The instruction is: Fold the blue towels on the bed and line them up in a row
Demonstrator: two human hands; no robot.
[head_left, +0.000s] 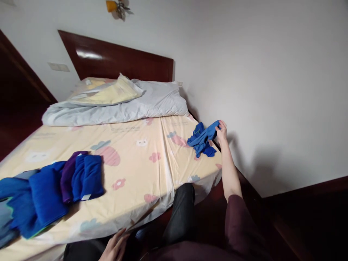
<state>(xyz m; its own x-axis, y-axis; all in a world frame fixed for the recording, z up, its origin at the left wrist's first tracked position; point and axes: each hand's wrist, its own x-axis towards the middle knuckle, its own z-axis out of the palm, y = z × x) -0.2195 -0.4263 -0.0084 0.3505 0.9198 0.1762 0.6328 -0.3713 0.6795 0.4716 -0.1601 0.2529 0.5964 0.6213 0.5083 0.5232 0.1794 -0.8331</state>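
Observation:
My right hand (222, 130) is stretched out to the bed's right side, its fingers pinching one end of a crumpled blue towel (204, 139). That end is lifted, and the remainder lies bunched on the patterned bed sheet (136, 159); darker blue cloth with a green edge shows in the bunch. Low in the view, my left hand (116, 247) rests near my thigh by the bed's front edge, fingers stretched out and holding nothing. Folded blue towels (88, 177) lie in a row at the left, with a purple towel (69, 177) among them.
Across the head of the bed lie a grey-white quilt (160, 98) and a pale yellow cloth (116, 92). Behind them stands a dark wooden headboard (130, 59). A white wall (272, 90) rises close beside the bed's right edge. My knee (182, 203) touches or nearly touches the front edge.

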